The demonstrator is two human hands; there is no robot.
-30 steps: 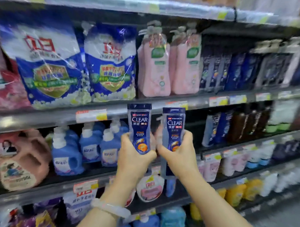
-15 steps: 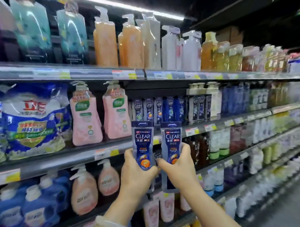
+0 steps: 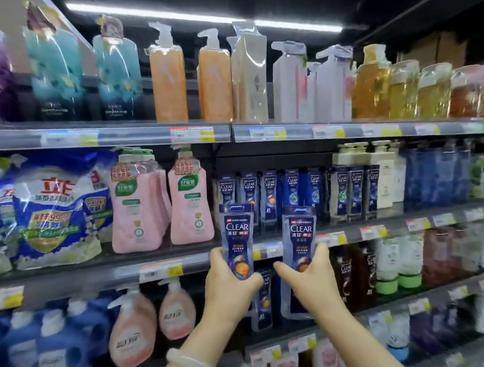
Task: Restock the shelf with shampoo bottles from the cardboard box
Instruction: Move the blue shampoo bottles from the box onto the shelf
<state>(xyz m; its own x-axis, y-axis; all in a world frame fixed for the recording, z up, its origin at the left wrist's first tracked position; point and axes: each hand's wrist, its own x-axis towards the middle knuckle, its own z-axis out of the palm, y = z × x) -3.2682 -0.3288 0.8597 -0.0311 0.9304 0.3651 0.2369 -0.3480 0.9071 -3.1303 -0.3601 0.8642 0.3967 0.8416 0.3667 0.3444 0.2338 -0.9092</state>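
The left hand [image 3: 230, 288] held a dark blue plastic shampoo bottle with a white CLEAR label and an orange emblem [image 3: 238, 238], its grip wrapped round the lower half of the bottle. The right hand [image 3: 310, 279] gripped a second dark blue CLEAR shampoo bottle in a clear wrapper [image 3: 300, 241] the same way, thumb stretched out to the left. Both bottles stood upright, side by side and a little apart, raised in front of the grey metal middle shelf [image 3: 265, 249] (its edge lined with yellow and white price tags). On that shelf, just behind them, stood a row of matching dark blue CLEAR bottles [image 3: 293, 192], with two pink pump bottles bearing green labels [image 3: 189, 207] to their left. A pale bangle [image 3: 189, 361] circled the left wrist.
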